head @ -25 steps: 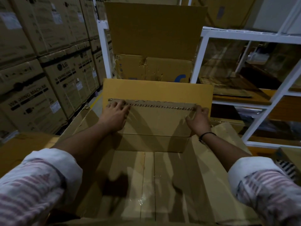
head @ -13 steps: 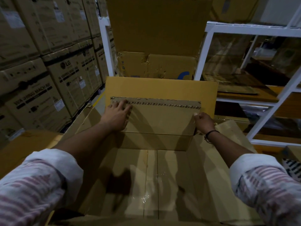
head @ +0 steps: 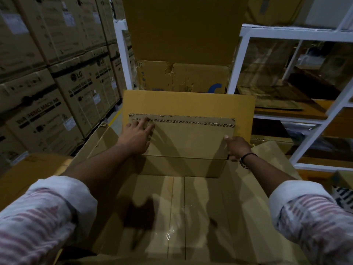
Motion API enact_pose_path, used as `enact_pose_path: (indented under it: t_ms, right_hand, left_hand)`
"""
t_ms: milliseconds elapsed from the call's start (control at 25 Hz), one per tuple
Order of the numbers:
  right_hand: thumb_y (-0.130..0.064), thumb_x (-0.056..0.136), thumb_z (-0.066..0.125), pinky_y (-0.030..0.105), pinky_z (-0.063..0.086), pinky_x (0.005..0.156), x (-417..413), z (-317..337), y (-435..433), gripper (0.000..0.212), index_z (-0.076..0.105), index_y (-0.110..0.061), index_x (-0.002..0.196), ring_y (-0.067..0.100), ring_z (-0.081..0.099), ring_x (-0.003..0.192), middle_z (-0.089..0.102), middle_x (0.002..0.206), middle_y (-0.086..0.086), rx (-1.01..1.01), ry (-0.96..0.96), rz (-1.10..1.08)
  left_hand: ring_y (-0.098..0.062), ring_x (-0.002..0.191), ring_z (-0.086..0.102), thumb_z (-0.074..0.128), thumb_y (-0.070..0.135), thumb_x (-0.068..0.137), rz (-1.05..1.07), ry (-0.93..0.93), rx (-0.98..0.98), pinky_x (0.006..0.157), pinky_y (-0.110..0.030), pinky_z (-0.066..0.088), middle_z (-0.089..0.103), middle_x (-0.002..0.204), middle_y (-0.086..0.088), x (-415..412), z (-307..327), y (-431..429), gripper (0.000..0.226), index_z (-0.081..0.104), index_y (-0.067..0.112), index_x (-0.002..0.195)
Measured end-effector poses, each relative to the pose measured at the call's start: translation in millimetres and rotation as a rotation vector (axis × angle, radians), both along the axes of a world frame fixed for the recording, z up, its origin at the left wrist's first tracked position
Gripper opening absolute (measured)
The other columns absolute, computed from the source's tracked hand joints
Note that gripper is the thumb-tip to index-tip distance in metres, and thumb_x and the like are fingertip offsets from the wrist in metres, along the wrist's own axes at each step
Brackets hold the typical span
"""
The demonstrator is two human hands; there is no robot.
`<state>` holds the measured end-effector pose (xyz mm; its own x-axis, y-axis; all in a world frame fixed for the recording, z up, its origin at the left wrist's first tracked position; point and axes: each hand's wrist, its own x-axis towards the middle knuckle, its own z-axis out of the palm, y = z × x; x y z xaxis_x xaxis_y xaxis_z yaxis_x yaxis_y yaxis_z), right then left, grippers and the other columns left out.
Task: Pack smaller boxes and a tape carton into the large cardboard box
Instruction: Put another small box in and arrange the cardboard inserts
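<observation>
The large cardboard box (head: 179, 217) stands open below me, its taped floor bare in the near half. A smaller brown box (head: 189, 142) with a strip of printed tape along its top lies inside against the far wall, under the upright far flap (head: 189, 104). My left hand (head: 136, 137) rests flat on the smaller box's top at its left end, fingers spread. My right hand (head: 236, 146) grips the box's right end, thumb on top and fingers down the side. No tape carton is in view.
Stacked washing machine cartons (head: 47, 96) wall off the left. A white metal shelf rack (head: 298, 92) with flat cardboard stands on the right. Another open, worn carton (head: 183, 77) stands behind the large box. The side flaps hang outward.
My right hand has slid from the smaller box's top right corner down to its right end. My left hand has stayed flat on the top. The box has barely moved.
</observation>
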<state>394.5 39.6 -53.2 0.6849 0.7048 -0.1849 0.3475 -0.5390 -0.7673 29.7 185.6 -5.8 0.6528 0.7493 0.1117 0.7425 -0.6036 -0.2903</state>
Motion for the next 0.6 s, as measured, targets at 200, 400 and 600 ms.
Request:
enact_pose_path:
  t_ms: [200, 400, 600]
  right_hand:
    - [-0.025, 0.097, 0.066, 0.029, 0.044, 0.057, -8, -20, -4, 0.030, 0.058, -0.011, 0.073, 0.026, 0.057, 0.063, 0.059, 0.071, 0.009, -0.195, -0.185, 0.138]
    - [-0.001, 0.095, 0.058, 0.034, 0.045, 0.067, -9, -32, -3, 0.013, 0.068, -0.002, 0.087, 0.033, 0.059, 0.082, 0.061, 0.085, 0.014, -0.245, -0.394, 0.150]
    - [-0.002, 0.093, 0.066, 0.037, 0.048, 0.068, -11, -38, -4, 0.008, 0.061, -0.005, 0.087, 0.035, 0.062, 0.086, 0.067, 0.098, 0.020, -0.265, -0.487, 0.179]
  left_hand:
    - [-0.039, 0.145, 0.034, 0.050, 0.056, 0.099, -0.010, 0.005, 0.016, 0.112, -0.049, 0.040, 0.010, 0.168, -0.014, -2, -2, 0, 0.080, 0.014, 0.025, 0.163]
    - [-0.039, 0.145, 0.034, 0.049, 0.055, 0.100, -0.011, 0.012, 0.025, 0.112, -0.048, 0.040, 0.010, 0.169, -0.014, -3, -1, -2, 0.079, 0.015, 0.025, 0.164]
    - [-0.039, 0.143, 0.035, 0.050, 0.055, 0.099, 0.005, -0.006, 0.010, 0.111, -0.048, 0.040, 0.011, 0.168, -0.012, 0, 1, -3, 0.079, 0.015, 0.025, 0.163]
